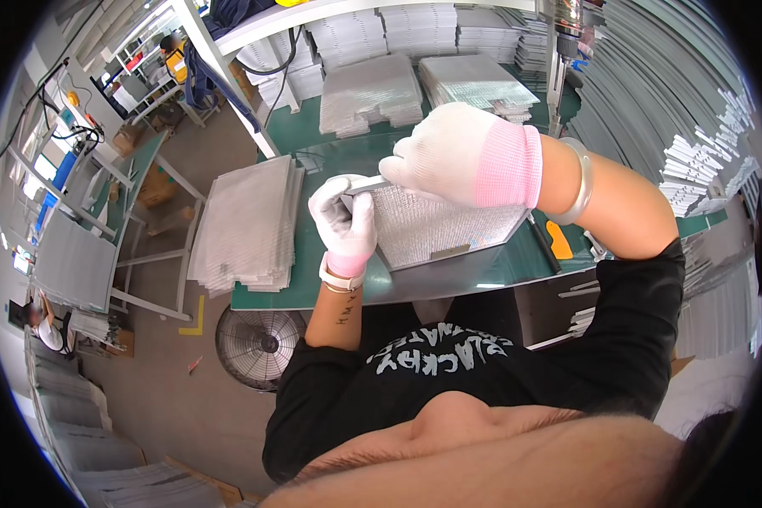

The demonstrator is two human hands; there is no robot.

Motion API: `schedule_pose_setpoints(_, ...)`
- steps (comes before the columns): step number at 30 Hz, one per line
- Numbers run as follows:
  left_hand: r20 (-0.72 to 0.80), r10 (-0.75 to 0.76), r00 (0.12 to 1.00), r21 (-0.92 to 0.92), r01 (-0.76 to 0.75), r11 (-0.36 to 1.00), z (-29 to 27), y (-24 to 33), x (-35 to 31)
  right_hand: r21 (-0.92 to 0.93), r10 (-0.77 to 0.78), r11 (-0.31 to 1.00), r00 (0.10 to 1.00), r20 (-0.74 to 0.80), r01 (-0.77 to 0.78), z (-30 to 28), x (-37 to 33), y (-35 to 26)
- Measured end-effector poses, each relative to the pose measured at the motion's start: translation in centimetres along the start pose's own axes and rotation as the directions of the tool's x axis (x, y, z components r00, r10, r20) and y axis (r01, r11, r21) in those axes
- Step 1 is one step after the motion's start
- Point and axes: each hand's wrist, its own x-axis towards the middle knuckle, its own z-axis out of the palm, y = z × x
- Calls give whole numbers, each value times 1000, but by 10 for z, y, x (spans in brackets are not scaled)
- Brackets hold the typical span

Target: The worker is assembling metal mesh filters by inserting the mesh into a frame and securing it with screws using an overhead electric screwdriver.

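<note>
Here, two hands (342, 222) (449, 157) on one mesh panel (436, 227)

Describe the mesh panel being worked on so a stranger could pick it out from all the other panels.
Start at the green workbench in front of the person. Near its front edge lies one silvery mesh panel with a metal frame. Unlike the panels heaped in stacks to the left and at the back, it lies alone, with the left hand gripping its left corner and the right hand pressing on its top edge.
</note>
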Motion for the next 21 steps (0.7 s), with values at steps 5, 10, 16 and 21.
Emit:
schedule_pose_setpoints(5, 15, -12, 1000, 82, 10, 997, -1, -7, -7, 190, 84, 978, 996, 32, -89, 16, -12, 4)
schedule_pose_setpoints(10, -163, -63, 985, 271, 106, 957, -15, -18, 14, 280, 263, 956, 680, -684, -89, 0, -86, 16)
schedule_pose_setpoints(16, 431, -30, 902, 345, -134, 929, -2, 35, 124, 293, 864, 502, 487, -127, -814, 203, -230, -26)
schedule_pose_setpoints(21, 974, 96, 207, 54, -617, 785, 111, 31, 113, -84, 946, 271, 249, 209, -959, 276, -241, -65)
